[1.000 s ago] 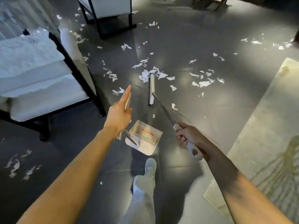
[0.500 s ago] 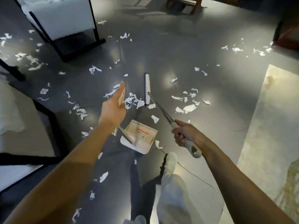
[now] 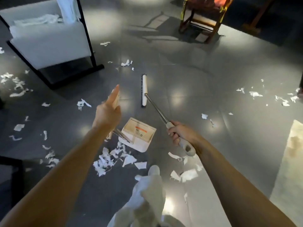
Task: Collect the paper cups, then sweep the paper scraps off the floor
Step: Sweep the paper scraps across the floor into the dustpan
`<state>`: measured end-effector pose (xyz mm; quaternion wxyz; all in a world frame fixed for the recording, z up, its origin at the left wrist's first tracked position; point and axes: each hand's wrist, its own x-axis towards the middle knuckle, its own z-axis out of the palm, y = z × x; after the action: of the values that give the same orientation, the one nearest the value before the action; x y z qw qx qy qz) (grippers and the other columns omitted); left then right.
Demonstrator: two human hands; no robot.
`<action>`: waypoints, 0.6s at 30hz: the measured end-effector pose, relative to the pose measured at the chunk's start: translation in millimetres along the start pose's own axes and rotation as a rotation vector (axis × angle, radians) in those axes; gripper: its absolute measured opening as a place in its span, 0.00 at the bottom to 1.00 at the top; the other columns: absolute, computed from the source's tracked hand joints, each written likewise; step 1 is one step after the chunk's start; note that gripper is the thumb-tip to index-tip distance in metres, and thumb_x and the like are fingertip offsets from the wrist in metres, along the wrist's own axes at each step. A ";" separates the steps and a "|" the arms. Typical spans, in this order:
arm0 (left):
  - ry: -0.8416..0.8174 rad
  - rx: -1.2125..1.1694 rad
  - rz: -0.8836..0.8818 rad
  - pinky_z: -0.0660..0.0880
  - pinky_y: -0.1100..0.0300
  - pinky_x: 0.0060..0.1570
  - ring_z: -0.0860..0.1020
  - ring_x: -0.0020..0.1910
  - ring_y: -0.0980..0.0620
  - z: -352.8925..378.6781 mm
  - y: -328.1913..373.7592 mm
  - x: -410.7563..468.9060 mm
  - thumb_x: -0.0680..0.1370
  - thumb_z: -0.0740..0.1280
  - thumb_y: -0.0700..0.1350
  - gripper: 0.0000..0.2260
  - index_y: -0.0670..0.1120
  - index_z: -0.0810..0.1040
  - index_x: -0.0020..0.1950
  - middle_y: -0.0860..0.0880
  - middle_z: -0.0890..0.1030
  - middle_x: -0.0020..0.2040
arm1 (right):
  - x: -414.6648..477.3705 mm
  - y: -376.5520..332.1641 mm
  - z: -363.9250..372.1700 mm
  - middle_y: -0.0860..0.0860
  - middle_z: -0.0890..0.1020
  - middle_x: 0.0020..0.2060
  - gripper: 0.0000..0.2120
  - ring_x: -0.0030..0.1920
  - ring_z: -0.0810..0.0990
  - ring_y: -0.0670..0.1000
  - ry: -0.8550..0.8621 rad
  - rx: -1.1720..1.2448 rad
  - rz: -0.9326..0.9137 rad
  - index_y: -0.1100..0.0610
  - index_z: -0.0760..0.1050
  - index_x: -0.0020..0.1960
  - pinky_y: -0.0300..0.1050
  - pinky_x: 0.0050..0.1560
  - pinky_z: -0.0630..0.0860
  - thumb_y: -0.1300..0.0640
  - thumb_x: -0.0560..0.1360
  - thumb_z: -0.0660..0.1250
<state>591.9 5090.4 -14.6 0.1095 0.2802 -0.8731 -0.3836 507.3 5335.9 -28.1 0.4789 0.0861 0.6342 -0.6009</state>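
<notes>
My right hand (image 3: 181, 134) grips the grey handle of a broom whose metal shaft runs up-left to the white broom head (image 3: 144, 90), which lies over bare floor. My left hand (image 3: 109, 112) holds the top of the dustpan's handle, index finger stretched along it. The white dustpan (image 3: 139, 134) hangs below that hand, just above the floor. White paper scraps lie in a pile (image 3: 114, 158) near my feet, behind the dustpan, with more scraps (image 3: 186, 173) under my right wrist. No paper cups are in view.
A white armchair with a black frame (image 3: 49, 45) stands at the upper left, scraps (image 3: 16, 86) beside it. A wooden chair (image 3: 203, 18) is at the top right. A pale rug (image 3: 293, 161) lies along the right edge. More scraps (image 3: 268, 96) dot the far right floor.
I have stepped forward: the scrap piles that lay by the broom head now lie back by my feet. Both hands keep their grips, and the broom head is over bare floor.
</notes>
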 end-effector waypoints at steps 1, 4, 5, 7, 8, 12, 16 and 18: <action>0.046 0.050 0.003 0.73 0.56 0.60 0.76 0.63 0.42 10.0 6.1 36.1 0.78 0.59 0.36 0.32 0.61 0.56 0.77 0.44 0.74 0.69 | 24.2 -28.4 -7.2 0.50 0.68 0.25 0.16 0.19 0.64 0.42 -0.011 -0.006 0.000 0.52 0.72 0.51 0.32 0.17 0.62 0.72 0.76 0.57; 0.080 0.108 0.033 0.73 0.57 0.52 0.79 0.56 0.41 49.2 28.0 152.5 0.78 0.60 0.36 0.33 0.62 0.56 0.77 0.45 0.76 0.66 | 109.1 -114.8 -33.7 0.50 0.68 0.25 0.14 0.19 0.64 0.42 -0.038 -0.049 -0.014 0.54 0.71 0.50 0.32 0.17 0.62 0.72 0.76 0.56; 0.056 0.099 0.033 0.72 0.57 0.51 0.79 0.56 0.42 60.9 36.1 188.1 0.78 0.59 0.36 0.33 0.62 0.56 0.77 0.45 0.76 0.67 | 132.4 -141.5 -41.2 0.50 0.68 0.25 0.14 0.19 0.63 0.42 -0.033 -0.059 -0.006 0.55 0.71 0.50 0.31 0.17 0.62 0.72 0.76 0.56; 0.034 0.080 0.051 0.72 0.57 0.52 0.79 0.55 0.41 80.0 53.2 259.9 0.77 0.58 0.36 0.32 0.61 0.57 0.77 0.45 0.76 0.66 | 178.8 -197.7 -54.4 0.50 0.69 0.24 0.14 0.19 0.63 0.41 -0.041 -0.089 -0.022 0.55 0.71 0.55 0.31 0.17 0.62 0.71 0.77 0.57; 0.024 0.078 0.050 0.72 0.57 0.52 0.79 0.53 0.41 85.3 62.8 296.7 0.77 0.57 0.36 0.32 0.62 0.57 0.77 0.44 0.77 0.66 | 200.3 -225.3 -60.3 0.49 0.70 0.23 0.16 0.19 0.64 0.41 -0.036 -0.097 -0.029 0.54 0.71 0.59 0.32 0.17 0.62 0.71 0.77 0.58; 0.023 0.086 0.056 0.69 0.60 0.48 0.76 0.46 0.48 95.7 94.8 443.8 0.77 0.57 0.37 0.32 0.64 0.57 0.76 0.43 0.78 0.63 | 288.2 -338.6 -78.3 0.47 0.71 0.21 0.21 0.19 0.65 0.41 -0.038 -0.080 -0.033 0.52 0.68 0.66 0.33 0.17 0.63 0.70 0.77 0.58; 0.052 0.021 0.011 0.73 0.54 0.60 0.77 0.60 0.43 100.0 102.8 582.6 0.76 0.58 0.37 0.32 0.63 0.58 0.76 0.45 0.75 0.68 | 389.5 -443.0 -89.5 0.48 0.70 0.22 0.17 0.19 0.65 0.41 -0.036 -0.072 -0.012 0.53 0.70 0.60 0.31 0.17 0.62 0.71 0.78 0.57; 0.085 -0.024 -0.021 0.72 0.57 0.60 0.77 0.60 0.45 108.4 101.6 664.3 0.76 0.58 0.36 0.33 0.63 0.59 0.75 0.46 0.74 0.69 | 456.6 -502.8 -94.2 0.48 0.70 0.22 0.17 0.19 0.65 0.41 -0.062 -0.091 -0.017 0.54 0.70 0.61 0.31 0.17 0.62 0.71 0.78 0.57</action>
<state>-37.4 4831.3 -30.1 0.1457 0.3041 -0.8601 -0.3828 -124.9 5070.2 -27.9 0.4966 0.0403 0.6467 -0.5775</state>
